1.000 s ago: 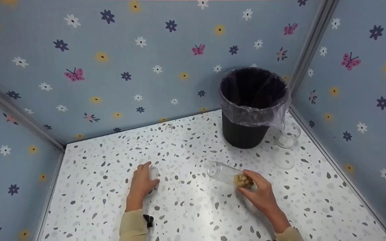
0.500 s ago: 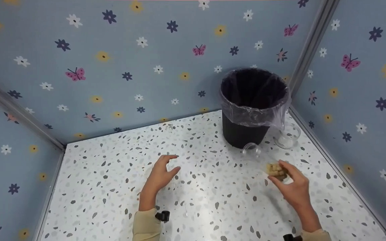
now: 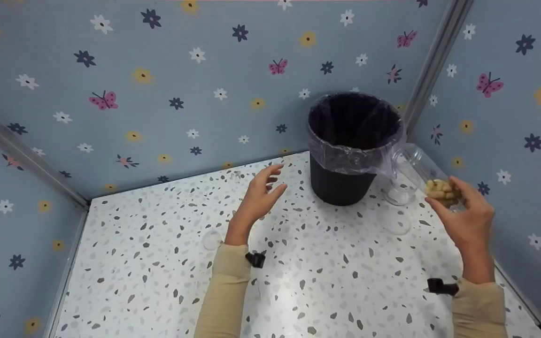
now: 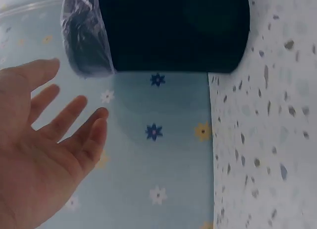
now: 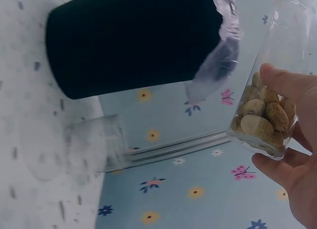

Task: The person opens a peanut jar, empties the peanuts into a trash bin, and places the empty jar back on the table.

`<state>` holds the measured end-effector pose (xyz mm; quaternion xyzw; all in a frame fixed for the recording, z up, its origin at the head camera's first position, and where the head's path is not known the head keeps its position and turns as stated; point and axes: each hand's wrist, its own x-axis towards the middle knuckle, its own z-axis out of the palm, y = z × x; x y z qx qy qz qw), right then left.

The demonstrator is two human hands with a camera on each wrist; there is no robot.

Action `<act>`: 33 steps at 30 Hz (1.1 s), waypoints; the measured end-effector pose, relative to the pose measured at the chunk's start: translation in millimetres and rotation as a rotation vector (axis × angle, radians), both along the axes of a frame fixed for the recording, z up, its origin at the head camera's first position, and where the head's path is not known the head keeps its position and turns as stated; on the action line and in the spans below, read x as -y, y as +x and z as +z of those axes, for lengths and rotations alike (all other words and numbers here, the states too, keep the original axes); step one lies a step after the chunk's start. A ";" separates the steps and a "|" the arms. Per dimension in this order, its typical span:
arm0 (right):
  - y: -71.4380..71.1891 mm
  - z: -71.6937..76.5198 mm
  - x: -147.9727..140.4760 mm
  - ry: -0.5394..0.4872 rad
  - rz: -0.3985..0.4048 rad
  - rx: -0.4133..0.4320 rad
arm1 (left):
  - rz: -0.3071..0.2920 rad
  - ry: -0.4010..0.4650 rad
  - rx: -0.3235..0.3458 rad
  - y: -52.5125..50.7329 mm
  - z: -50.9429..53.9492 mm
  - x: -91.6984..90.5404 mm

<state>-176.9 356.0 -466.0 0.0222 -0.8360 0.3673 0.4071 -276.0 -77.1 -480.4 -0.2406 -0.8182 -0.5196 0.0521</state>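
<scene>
My right hand grips a clear jar near its base, thumb and fingers on opposite sides. Tan nuts, perhaps peanuts in the shell, lie at the gripped end of the jar. It is held above the table, tilted, its far end beside the right rim of a black bin. My left hand hovers left of the bin, fingers loosely spread, with nothing in it. Below it on the table lies a small clear disc, close to the left sleeve.
A clear plastic bag lines the bin and folds over its rim. To the bin's right stands a clear container, with a clear disc in front of it. Patterned walls enclose the speckled table.
The right hand has carried the jar rightward and up off the table, to beside the bin. My left hand has moved off the small disc, forward and right towards the bin.
</scene>
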 end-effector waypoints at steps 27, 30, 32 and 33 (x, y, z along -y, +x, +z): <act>-116.1 119.7 -24.2 0.385 0.074 0.051 | 0.261 -0.067 -0.262 -54.9 35.3 -114.3; -125.4 124.6 -25.6 0.460 0.102 0.033 | 0.276 -0.043 -0.264 -55.0 34.3 -116.5; -131.1 127.4 -26.5 0.514 0.116 0.017 | 0.278 -0.033 -0.266 -55.1 33.5 -117.7; -133.9 128.6 -26.6 0.541 0.122 0.014 | 0.277 -0.029 -0.266 -54.9 33.2 -118.2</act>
